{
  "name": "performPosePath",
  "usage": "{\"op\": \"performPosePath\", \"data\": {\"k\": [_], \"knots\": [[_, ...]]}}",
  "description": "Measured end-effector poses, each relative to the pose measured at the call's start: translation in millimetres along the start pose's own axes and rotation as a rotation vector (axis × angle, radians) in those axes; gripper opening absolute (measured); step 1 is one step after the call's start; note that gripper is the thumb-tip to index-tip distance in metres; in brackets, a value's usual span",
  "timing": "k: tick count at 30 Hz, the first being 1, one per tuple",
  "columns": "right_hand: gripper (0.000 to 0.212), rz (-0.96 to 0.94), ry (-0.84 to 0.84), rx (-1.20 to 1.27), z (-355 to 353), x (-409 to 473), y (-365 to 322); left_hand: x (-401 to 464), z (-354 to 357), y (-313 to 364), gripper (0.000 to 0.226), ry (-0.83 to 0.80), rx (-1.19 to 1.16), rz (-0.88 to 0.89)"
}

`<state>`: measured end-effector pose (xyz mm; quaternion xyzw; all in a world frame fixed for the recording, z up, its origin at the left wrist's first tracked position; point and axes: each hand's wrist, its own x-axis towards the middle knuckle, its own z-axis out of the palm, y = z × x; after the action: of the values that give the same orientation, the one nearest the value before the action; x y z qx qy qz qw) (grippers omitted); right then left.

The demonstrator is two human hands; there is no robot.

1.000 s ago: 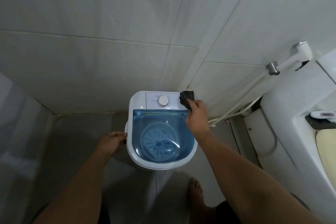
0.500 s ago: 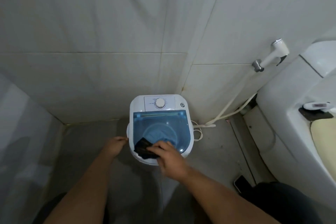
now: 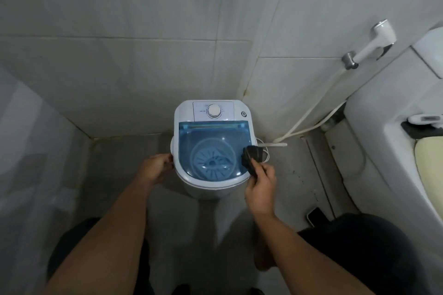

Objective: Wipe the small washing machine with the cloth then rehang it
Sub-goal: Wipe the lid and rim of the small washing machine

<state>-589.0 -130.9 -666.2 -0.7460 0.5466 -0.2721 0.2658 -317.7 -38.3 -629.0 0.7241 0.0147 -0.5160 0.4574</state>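
Observation:
The small white washing machine [image 3: 187,112] stands on the floor in the tiled corner, with a clear blue lid [image 3: 211,136] and a round dial [image 3: 214,110] at its back. A dark cloth [image 3: 251,158] is pressed against the machine's right front rim, and my right hand [image 3: 260,189] grips it. My left hand [image 3: 157,167] rests on the machine's left side, fingers curled at its edge.
A toilet [image 3: 388,141] fills the right side, with a bidet sprayer [image 3: 374,43] on the wall and its hose [image 3: 309,115] running down to the floor. A phone [image 3: 315,215] lies on the floor near my right knee. A glass panel [image 3: 28,151] stands at left.
My right hand has carried the cloth from the back right corner, across the lid's front left edge, to the right front rim. My left hand has stayed on the left side.

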Motion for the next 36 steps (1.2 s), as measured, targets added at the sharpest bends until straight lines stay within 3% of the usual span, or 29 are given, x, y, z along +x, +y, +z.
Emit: {"op": "performPosePath", "data": {"k": [2, 4, 9, 13, 18, 21, 24, 27, 30, 36], "knots": [[0.06, -0.034, -0.024, 0.009, 7.9, -30.5, -7.9, 0.7, -1.5, -0.2, 0.03, -0.007, -0.026, -0.046], [0.064, -0.16, -0.164, -0.033, 19.5, -55.7, -21.9, 3.1, -4.4, 3.4, 0.027, -0.011, -0.036, -0.043], [0.06, -0.501, -0.485, -0.26, 63.7, -71.2, -74.9, 13.2, -19.1, 8.8, 0.046, -0.086, -0.064, -0.071], [0.057, -0.484, -0.698, -0.178, 84.0, -36.5, -110.7, 28.4, -43.0, 17.5, 0.05, -0.194, -0.095, -0.128], [0.049, -0.575, -0.618, 0.008, 88.3, 52.9, -152.2, 40.5, -60.2, 14.6, 0.045, -0.153, -0.237, -0.113], [0.053, -0.505, -0.474, -0.08, 110.2, 117.6, -167.9, 40.6, -49.1, 12.1, 0.05, -0.205, -0.216, -0.125], [0.057, -0.425, -0.456, -0.313, 129.6, 153.0, -171.3, 45.1, -37.8, 12.9, 0.051, -0.237, -0.223, -0.128], [0.055, -0.627, -0.44, -0.514, 138.9, 136.3, -165.9, 48.7, -41.3, 14.7, 0.05, -0.241, -0.25, -0.14], [0.058, -0.809, -0.479, -0.525, 136.0, 103.1, -154.7, 53.5, -50.6, 12.6, 0.046, -0.201, -0.291, -0.135], [0.055, -0.975, -0.744, -0.521, 93.3, 16.4, -125.8, 31.0, -49.6, 7.1, 0.049, -0.02, -0.22, -0.032]]}}
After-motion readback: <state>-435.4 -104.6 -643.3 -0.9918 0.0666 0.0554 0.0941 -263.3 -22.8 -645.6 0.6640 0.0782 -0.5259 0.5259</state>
